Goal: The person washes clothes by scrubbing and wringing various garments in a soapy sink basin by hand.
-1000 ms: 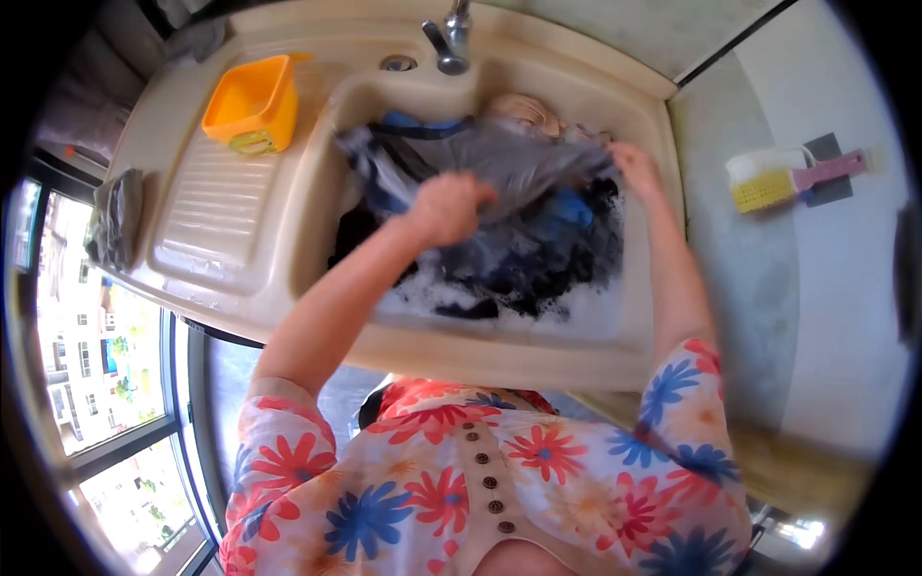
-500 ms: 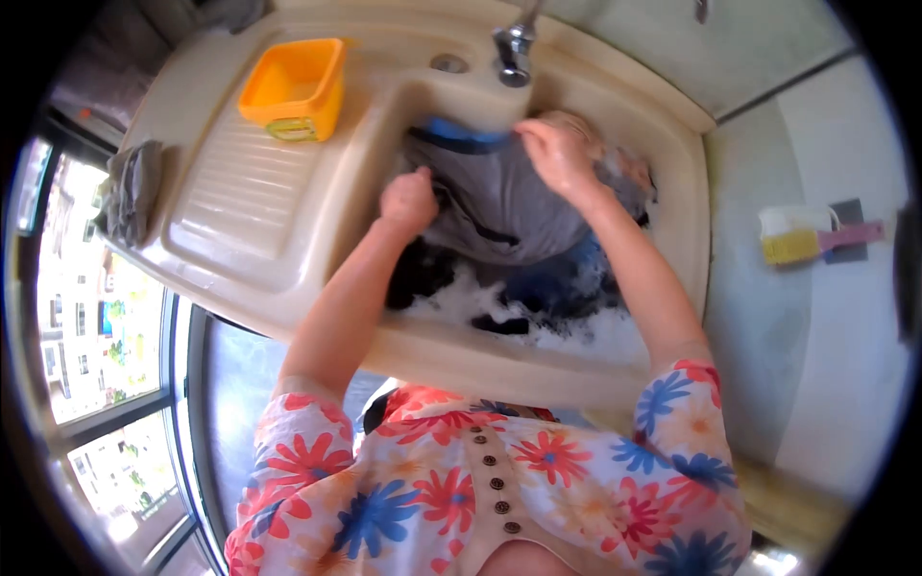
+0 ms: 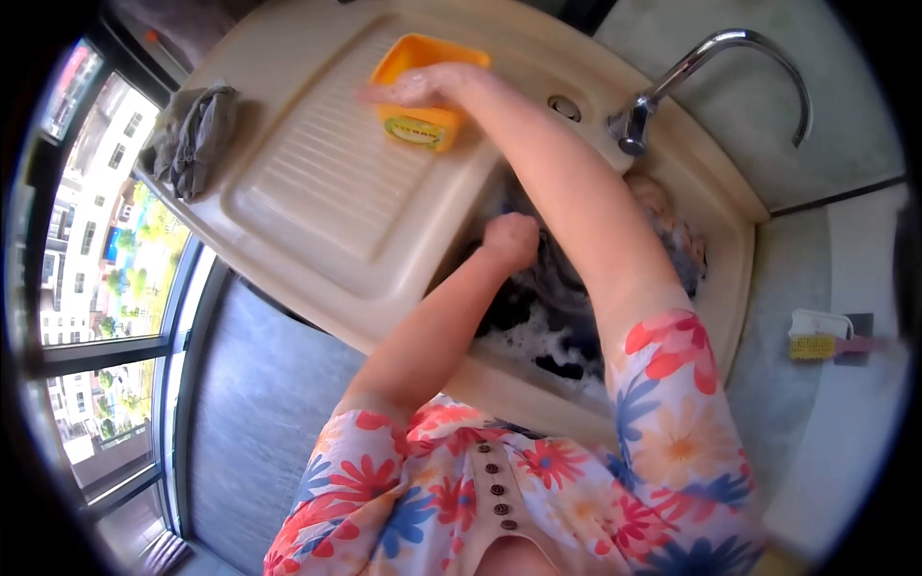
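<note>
My left hand (image 3: 513, 241) is closed in a fist over the sink basin, gripping the wet grey garment (image 3: 567, 280). Much of that cloth is hidden behind my right forearm. Reaching across to the left, my right hand (image 3: 415, 88) is over the opening of an orange plastic tub (image 3: 449, 134) with a green and yellow label. Its fingers stretch out toward the tub's left rim and look slightly blurred. Dark clothes and white suds (image 3: 538, 341) fill the basin below my left hand.
A ribbed drainboard (image 3: 317, 163) adjoins the basin, with a crumpled grey cloth (image 3: 195, 139) at its left edge. Behind the basin stands a chrome faucet (image 3: 631, 125). A scrubbing brush (image 3: 814, 347) is on the right wall. Windows (image 3: 106, 240) are at the left.
My right hand has let go of the garment and moved left to the orange tub. My left hand still grips the cloth. The view has shifted left, so the whole faucet now shows.
</note>
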A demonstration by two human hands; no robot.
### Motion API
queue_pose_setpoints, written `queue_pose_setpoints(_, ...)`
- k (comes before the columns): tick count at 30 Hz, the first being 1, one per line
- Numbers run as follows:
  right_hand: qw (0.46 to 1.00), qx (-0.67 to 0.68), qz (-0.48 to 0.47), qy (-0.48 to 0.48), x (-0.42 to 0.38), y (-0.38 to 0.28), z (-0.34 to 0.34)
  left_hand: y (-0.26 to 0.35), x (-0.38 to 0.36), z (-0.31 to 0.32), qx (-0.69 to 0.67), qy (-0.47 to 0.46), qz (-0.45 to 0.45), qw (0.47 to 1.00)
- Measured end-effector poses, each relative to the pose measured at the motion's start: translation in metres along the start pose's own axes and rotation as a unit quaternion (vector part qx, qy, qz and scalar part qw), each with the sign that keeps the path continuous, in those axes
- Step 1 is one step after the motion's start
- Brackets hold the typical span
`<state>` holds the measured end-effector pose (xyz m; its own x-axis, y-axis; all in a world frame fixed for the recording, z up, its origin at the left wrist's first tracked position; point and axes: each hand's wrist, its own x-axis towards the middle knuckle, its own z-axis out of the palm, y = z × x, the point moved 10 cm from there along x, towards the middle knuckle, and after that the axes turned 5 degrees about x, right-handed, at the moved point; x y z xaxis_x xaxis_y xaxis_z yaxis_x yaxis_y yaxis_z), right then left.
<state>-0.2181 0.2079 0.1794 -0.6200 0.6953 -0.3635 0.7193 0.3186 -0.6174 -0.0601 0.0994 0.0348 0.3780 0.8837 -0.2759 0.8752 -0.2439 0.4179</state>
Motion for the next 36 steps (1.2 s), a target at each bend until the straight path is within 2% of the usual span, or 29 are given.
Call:
queue_pose_setpoints(2,0.999,0.011,0.038,0.005,0.000,0.008,0.002,-0.002,0.002,-0.001,0.004,-0.008,-0.004,1.000)
queue_pose_setpoints(5,0.999,-0.012,-0.039,0.028,-0.016,0.001,-0.021,-0.003,0.005,-0.009,0.001,-0.002,0.006,1.000)
queue_pose_setpoints(8,0.951,0.216,-0.194,0.104,-0.056,0.012,-0.064,-0.004,0.006,-0.024,-0.030,0.073,-0.026,0.997)
queue_pose_setpoints(10,0.914,0.337,-0.191,0.123,-0.127,0.031,-0.078,-0.003,0.003,-0.036,-0.091,0.136,-0.019,0.986)
queue_pose_setpoints(12,0.888,0.389,-0.198,0.144,-0.185,0.073,-0.070,-0.006,0.015,-0.028,-0.154,0.126,0.002,0.980)
queue_pose_setpoints(14,0.874,0.447,-0.081,0.172,-0.221,0.149,-0.034,-0.010,0.022,-0.016,-0.226,0.109,-0.002,0.968)
queue_pose_setpoints(15,0.854,0.477,0.013,0.209,-0.232,0.202,-0.009,-0.013,0.023,-0.010,-0.252,0.105,-0.020,0.962)
queue_pose_setpoints(16,0.823,0.475,0.054,0.306,-0.240,0.257,0.014,-0.016,0.025,-0.001,-0.277,0.100,-0.038,0.955)
queue_pose_setpoints(17,0.820,0.367,0.094,0.429,-0.250,0.303,0.037,-0.017,0.027,0.007,-0.300,0.093,-0.053,0.948)
queue_pose_setpoints(18,0.842,0.160,0.069,0.510,-0.259,0.291,0.050,-0.019,0.029,0.012,-0.297,0.091,-0.064,0.948)
queue_pose_setpoints(19,0.849,0.143,0.089,0.501,-0.255,0.278,0.078,-0.017,0.030,0.010,-0.265,0.101,-0.062,0.957)
queue_pose_setpoints(21,0.884,-0.033,-0.073,0.461,-0.254,0.240,0.098,-0.017,0.024,0.000,-0.198,0.118,-0.062,0.971)
queue_pose_setpoints(22,0.872,-0.048,0.007,0.487,-0.269,0.276,0.095,-0.016,0.024,-0.003,-0.160,0.098,-0.052,0.981)
queue_pose_setpoints(25,0.797,-0.059,0.263,0.541,-0.358,0.401,0.070,-0.012,0.024,0.014,-0.057,-0.092,-0.026,0.994)
queue_pose_setpoints(26,0.777,-0.045,0.274,0.566,-0.367,0.402,0.067,-0.004,0.017,0.017,0.001,-0.138,-0.011,0.990)
queue_pose_setpoints(28,0.735,-0.015,0.293,0.611,-0.364,0.388,0.065,0.023,0.001,0.013,0.069,-0.164,0.059,0.982)
queue_pose_setpoints(30,0.819,-0.026,0.137,0.557,-0.307,0.288,0.072,0.041,-0.012,0.009,0.126,-0.160,0.097,0.974)
queue_pose_setpoints(31,0.880,0.042,0.040,0.472,-0.276,0.248,0.087,0.042,-0.012,0.009,0.135,-0.169,0.095,0.972)
queue_pose_setpoints(32,0.890,-0.081,-0.067,0.444,-0.271,0.210,0.107,0.041,-0.013,0.010,0.146,-0.179,0.094,0.968)
queue_pose_setpoints(35,0.907,-0.144,0.191,0.347,-0.295,0.316,0.093,0.032,-0.009,0.010,0.125,-0.203,0.084,0.968)
queue_pose_setpoints(36,0.876,-0.149,0.221,0.402,-0.322,0.339,0.078,0.027,-0.009,0.011,0.108,-0.211,0.077,0.968)
